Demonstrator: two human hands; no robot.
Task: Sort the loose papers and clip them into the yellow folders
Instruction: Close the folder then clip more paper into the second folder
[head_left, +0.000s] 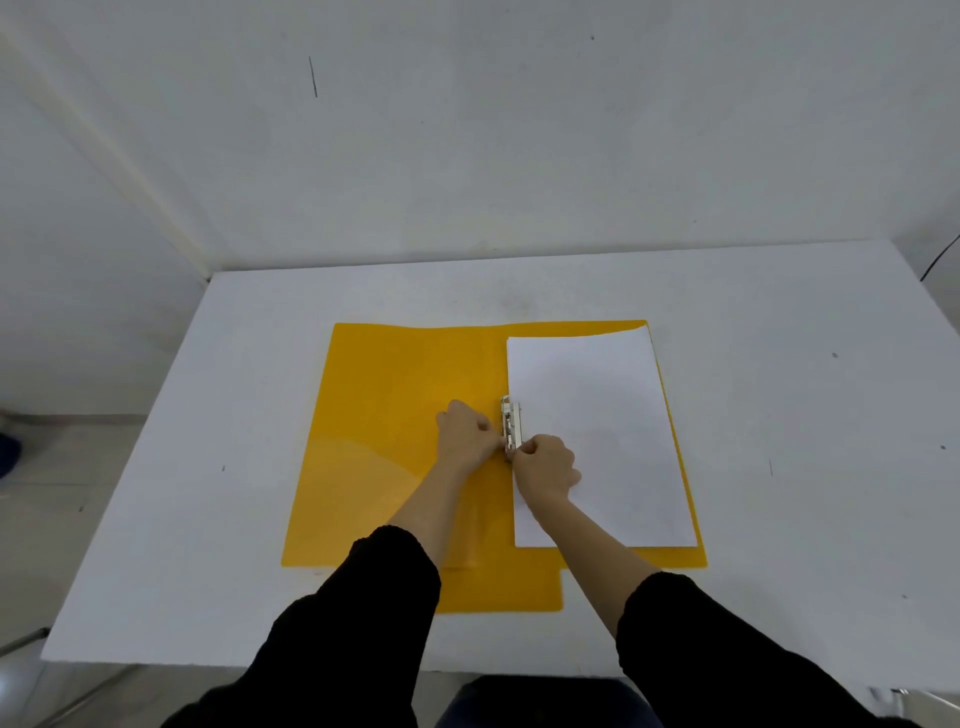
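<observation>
A yellow folder (395, 415) lies open on the white table. A stack of white paper (597, 431) rests on its right half. A metal clip (511, 423) sits by the spine, at the paper's left edge. My left hand (465, 434) has its fingers curled against the clip from the left. My right hand (545, 467) pinches the clip's near end, with its wrist lying over the paper. A second yellow folder (519, 592) pokes out from under the open one at the front.
The white table (208, 467) stands against a white wall, with bare surface left and right of the folder. Its front edge is close to my body. A thin dark cable (935, 260) hangs at the far right corner.
</observation>
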